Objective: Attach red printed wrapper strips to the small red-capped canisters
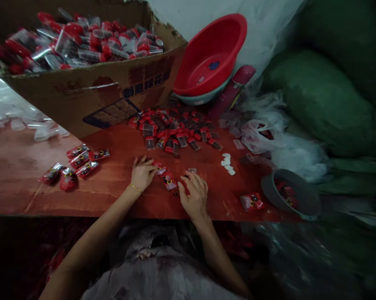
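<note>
Far left, on the red table (pixel 119 146): a heap of clear plastic pieces (pixel 25 125), blurred, kind not told.

Above it: a large cardboard box (pixel 90 89), open, filled with small clear, red-capped containers (pixel 81 39).

Left of centre, on the table: a group of flat red packets (pixel 73 166), about seven, lying close together. Judged to be the finished lot.

Centre front: left hand (pixel 142 173), gold bracelet at the wrist, palm down, fingers loosely curled, fingertips resting on the near end of a red packet (pixel 166 177). The packet lay flat on the table between the two hands.

Just right of it: right hand (pixel 194 196), palm down, fingers bent and narrow, tips at the packet's right edge and beside a small clear container (pixel 192 170). Whether the hand gripped anything could not be told.

Centre rear: a loose pile of red-capped containers (pixel 175 131) holding dark contents, near the box. Judged the unprocessed stock, far larger than the finished lot; most of the work appeared to be left.

Right of centre: a few small white pieces (pixel 227 163); a red basin (pixel 211 56) nested in a pale one, tilted against the wall; a dark red bottle (pixel 233 89) leaning below it.

Right: one red packet lying apart (pixel 252 201); a grey bowl (pixel 297 200) with red items in it; crumpled clear bags (pixel 262 133); green sacks (pixel 325 96).
</note>
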`<act>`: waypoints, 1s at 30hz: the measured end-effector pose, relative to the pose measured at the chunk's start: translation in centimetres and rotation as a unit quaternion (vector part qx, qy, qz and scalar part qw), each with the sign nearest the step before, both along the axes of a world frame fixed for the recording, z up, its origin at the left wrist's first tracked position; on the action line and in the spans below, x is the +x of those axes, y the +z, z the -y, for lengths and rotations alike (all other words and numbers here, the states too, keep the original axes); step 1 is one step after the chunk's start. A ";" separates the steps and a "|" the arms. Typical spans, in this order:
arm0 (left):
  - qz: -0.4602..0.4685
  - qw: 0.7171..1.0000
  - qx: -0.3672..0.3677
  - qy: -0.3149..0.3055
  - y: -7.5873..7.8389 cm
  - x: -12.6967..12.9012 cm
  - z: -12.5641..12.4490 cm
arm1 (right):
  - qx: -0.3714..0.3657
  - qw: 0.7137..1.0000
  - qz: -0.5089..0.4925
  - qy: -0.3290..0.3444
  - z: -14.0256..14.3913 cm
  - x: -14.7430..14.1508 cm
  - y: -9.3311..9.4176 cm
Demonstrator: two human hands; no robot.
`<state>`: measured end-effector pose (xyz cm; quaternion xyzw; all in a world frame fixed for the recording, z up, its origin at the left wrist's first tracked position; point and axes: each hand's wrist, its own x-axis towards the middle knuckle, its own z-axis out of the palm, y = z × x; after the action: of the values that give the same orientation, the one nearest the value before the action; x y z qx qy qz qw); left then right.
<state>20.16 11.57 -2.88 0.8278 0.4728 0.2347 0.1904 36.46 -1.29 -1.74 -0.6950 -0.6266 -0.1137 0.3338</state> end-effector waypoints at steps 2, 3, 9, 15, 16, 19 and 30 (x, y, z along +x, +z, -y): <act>0.019 0.999 0.019 0.019 0.0 -0.1 0.0 | 0.011 1.000 -0.021 0.013 -0.3 -0.5 0.5; 0.033 0.998 0.035 0.028 0.1 -0.1 0.1 | 0.007 0.999 -0.043 0.020 -0.6 -0.7 0.8; 0.072 0.989 0.127 -0.004 1.7 -0.2 1.5 | -0.117 0.953 -0.277 0.031 -4.4 -2.0 1.3; 0.056 0.997 0.053 0.023 1.0 0.4 1.7 | -0.128 0.911 -0.389 0.039 -7.1 -2.1 -0.7; 0.040 0.998 0.036 0.020 0.7 0.4 1.6 | -0.137 0.902 -0.408 0.037 -7.2 -2.1 -1.0; -0.023 0.999 0.022 -0.010 -0.1 0.4 1.3 | -0.165 0.874 -0.456 0.025 -7.3 -1.6 -1.3; 0.194 0.976 -0.093 0.005 0.7 1.5 1.0 | -0.128 0.807 -0.576 0.035 -7.0 -1.2 -1.1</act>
<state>21.68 10.60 -2.17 0.7425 0.4509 0.3469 0.3536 35.28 5.72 -2.82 -0.6474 -0.3521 0.4004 0.5447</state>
